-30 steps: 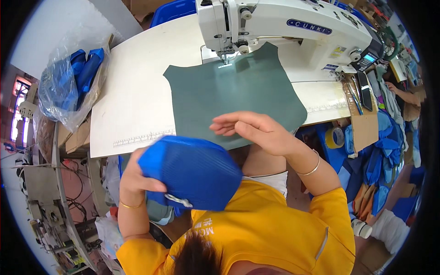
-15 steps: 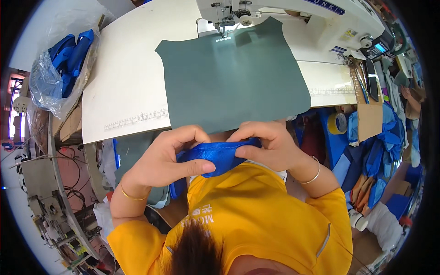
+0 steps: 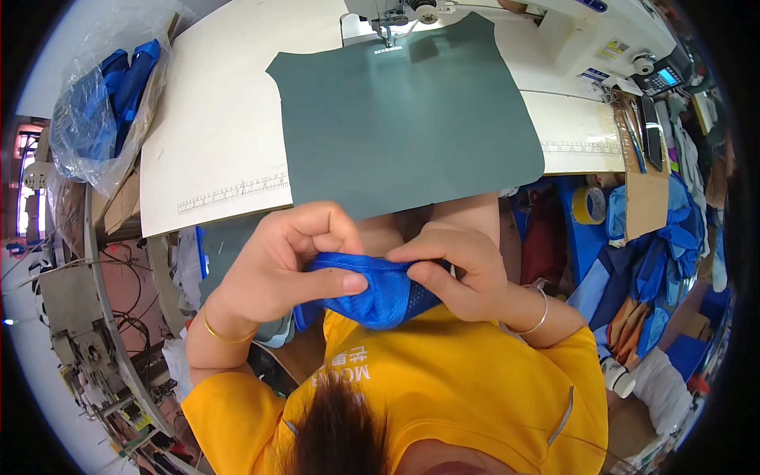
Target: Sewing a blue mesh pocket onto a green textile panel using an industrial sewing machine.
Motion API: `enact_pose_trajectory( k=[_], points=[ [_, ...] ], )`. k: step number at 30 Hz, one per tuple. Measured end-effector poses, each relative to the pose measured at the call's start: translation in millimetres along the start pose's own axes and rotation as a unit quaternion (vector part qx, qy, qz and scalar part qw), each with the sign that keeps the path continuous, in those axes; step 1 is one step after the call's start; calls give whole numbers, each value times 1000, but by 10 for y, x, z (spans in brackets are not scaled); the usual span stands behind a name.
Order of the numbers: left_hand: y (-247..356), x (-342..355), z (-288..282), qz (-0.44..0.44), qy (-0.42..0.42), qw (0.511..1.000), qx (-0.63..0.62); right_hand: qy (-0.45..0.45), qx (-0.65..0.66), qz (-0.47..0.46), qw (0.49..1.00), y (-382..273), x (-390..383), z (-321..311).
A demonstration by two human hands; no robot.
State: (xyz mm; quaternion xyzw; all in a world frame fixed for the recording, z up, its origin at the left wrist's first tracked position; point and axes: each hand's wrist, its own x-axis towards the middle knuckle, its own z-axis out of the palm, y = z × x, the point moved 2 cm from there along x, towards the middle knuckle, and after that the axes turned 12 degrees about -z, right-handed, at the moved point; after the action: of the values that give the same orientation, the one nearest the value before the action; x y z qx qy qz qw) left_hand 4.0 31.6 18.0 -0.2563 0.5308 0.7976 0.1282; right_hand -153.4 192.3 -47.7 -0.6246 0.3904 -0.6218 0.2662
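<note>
Cloth at six o'clock from the green sheet, edge pinched by left hand and right hand, could, I'd say, twist if either grip slackens.

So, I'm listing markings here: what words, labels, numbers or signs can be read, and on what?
I'll give places, not wording.
Yellow shirt: white lettering, partly hidden.
Green sheet: small pale print, far edge.
White table: ruler markings, too small.
Sewing machine: yellow sticker, dark label too small; blue badge cut off.
Control panel: lit display, too small.
</note>
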Motion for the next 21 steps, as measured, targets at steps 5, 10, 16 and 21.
enact_pose_trajectory(
  k=[5, 10, 16, 21],
  points=[
    [-41, 0, 94, 28, 103, 992, 62, 103, -99, -35, 989, -85, -64, 70],
    [-45, 16, 15, 126, 146, 924, 332, 107, -122, -38, 986, -121, -92, 5],
    [-155, -29, 43, 101, 129, 970, 178, 105, -105, -50, 988, -68, -65, 44],
    [-142, -22, 70, 104, 139, 966, 190, 95, -86, 25, 991, -55, -82, 77]
  ],
)
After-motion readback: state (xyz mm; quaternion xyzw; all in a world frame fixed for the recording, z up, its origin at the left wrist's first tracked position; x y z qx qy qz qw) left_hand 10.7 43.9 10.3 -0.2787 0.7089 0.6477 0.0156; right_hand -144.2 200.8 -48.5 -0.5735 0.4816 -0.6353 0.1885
